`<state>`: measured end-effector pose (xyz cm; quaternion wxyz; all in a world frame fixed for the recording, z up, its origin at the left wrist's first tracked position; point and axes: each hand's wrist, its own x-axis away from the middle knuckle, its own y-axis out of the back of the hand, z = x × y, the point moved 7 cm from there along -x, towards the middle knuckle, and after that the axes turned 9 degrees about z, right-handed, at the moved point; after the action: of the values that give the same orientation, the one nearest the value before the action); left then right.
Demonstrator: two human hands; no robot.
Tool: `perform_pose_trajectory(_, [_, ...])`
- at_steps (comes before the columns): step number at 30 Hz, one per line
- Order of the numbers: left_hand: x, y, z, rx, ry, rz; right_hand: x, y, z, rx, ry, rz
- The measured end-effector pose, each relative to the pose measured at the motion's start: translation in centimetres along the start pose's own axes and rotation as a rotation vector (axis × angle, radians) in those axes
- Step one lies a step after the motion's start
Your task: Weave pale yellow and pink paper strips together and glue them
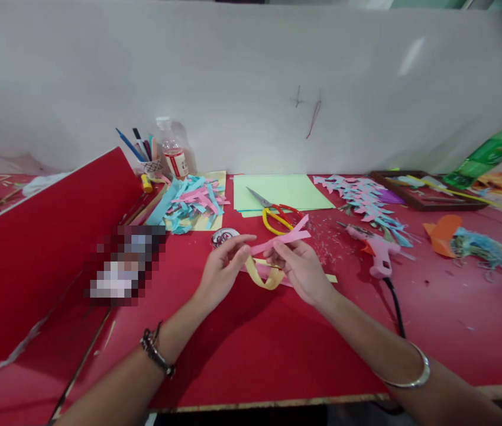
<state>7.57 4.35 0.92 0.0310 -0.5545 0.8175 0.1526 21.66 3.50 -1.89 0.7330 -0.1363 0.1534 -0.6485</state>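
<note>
Between my two hands stretches a pink paper strip [263, 246], with a yellow paper strip [269, 280] looping down beneath it. My left hand [224, 266] pinches the left ends between thumb and fingers. On the other side, my right hand [301, 267] is closed on the pink strip, whose forked tail sticks out past the fingers. More pink and yellow strips lie on the red table [251, 349] just below and behind the hands. Scissors with yellow and red handles [277, 216] rest beyond them, near a small round dish [224, 235].
Pale green paper sheets [251, 184] lie at the back. Left are cut paper strips [195, 201], a bottle [175, 155], a pen cup [148, 167] and a red board [42, 260]. Right are a pink glue gun [379, 251], a fringed garland [357, 195], a tray [446, 204] and a green bottle [485, 155].
</note>
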Motion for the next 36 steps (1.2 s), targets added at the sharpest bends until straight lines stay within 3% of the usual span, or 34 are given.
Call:
perform_pose_trajectory(6, [0.1, 0.7, -0.7, -0.136, -0.103, -0.067, -0.1, 0.1, 0.1, -0.03, -0.001, -0.009])
perform_pose_trajectory(12, [0.1, 1.0, -1.8, -0.234, -0.189, -0.064, -0.4, -0.6, 1.0, -0.019, 0.045, 0.078])
perform_pose_trajectory(18, [0.0, 1.4, -4.1, -0.306, -0.293, -0.088, -0.7, -1.3, 3.0, -0.014, 0.134, 0.122])
perform_pose_trajectory(23, [0.5, 1.8, -5.5, -0.317, -0.305, -0.152, 0.1, -2.1, 3.9, -0.086, 0.086, 0.097])
perform_pose_trajectory(29, [1.9, 1.7, -6.6, -0.303, -0.276, -0.117, 1.7, -2.9, 4.1, -0.12, 0.05, 0.07])
perform_pose_trajectory(36, [4.0, 2.8, -9.1, -0.478, -0.316, -0.159, 3.2, -4.2, 4.8, -0.132, 0.084, 0.099])
